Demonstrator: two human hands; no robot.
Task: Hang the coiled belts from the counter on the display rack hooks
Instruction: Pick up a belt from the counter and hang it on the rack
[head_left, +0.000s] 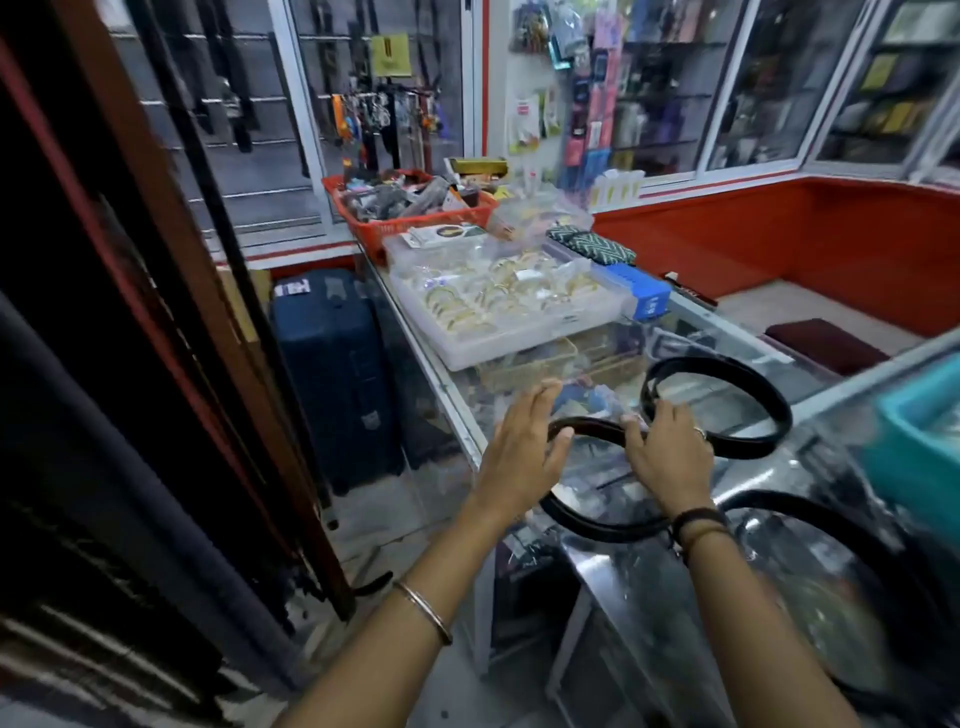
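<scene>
A black belt (727, 447) lies in loose loops on the glass counter (737, 400), one loop to the right and another curving under my wrists. My right hand (667, 457) rests on the belt where the loops meet, fingers pinching it. My left hand (524, 447) touches the belt's left bend with the thumb under it and the fingers spread. Another black belt (852, 525) curls at the counter's near right. Dark belts (234, 104) hang on the slat-wall rack at the upper left, behind glass.
A clear tray of gold bangles (498, 306) and a red basket (410, 208) of goods stand farther along the counter. A blue box (644, 296) sits beside the tray. A teal bin (919, 441) is at the right. A dark suitcase (337, 374) stands on the floor at the left.
</scene>
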